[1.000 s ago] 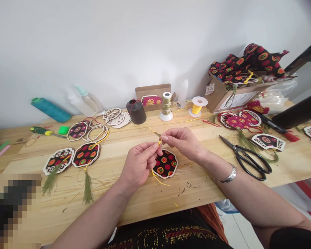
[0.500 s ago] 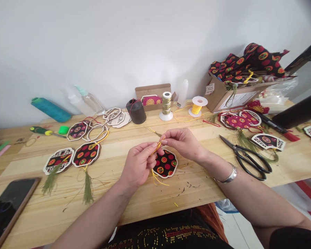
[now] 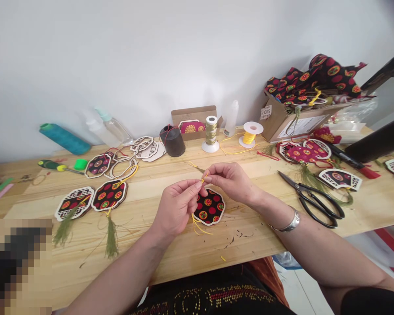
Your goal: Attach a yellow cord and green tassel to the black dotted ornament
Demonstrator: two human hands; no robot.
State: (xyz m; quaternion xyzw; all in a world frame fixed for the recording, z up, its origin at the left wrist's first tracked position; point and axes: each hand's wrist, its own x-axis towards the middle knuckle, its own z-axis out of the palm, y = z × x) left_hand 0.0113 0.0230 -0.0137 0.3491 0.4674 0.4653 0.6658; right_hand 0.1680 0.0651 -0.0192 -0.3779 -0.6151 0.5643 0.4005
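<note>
Between the fingertips of both hands is a yellow cord. My left hand pinches it between thumb and index finger, the other fingers curled. Close beside it, my right hand pinches the cord with thumb and forefinger. Below the hands, a scalloped ornament lies on the table, faced with black cloth patterned in red and orange and rimmed in pale wood. Loose yellow cord ends trail at its lower left. An olive tassel tip shows just behind my fingers, mostly hidden.
Black scissors lie to the right. At left are finished-looking tasselled ornaments. Along the wall stand a gold thread cone, a yellow cord spool, a black thread cone and a cardboard box of cloth.
My left thumb and fingers have shifted slightly on the yellow cord, and less of it shows over them. My right hand stays almost in place. The ornament has not moved.
</note>
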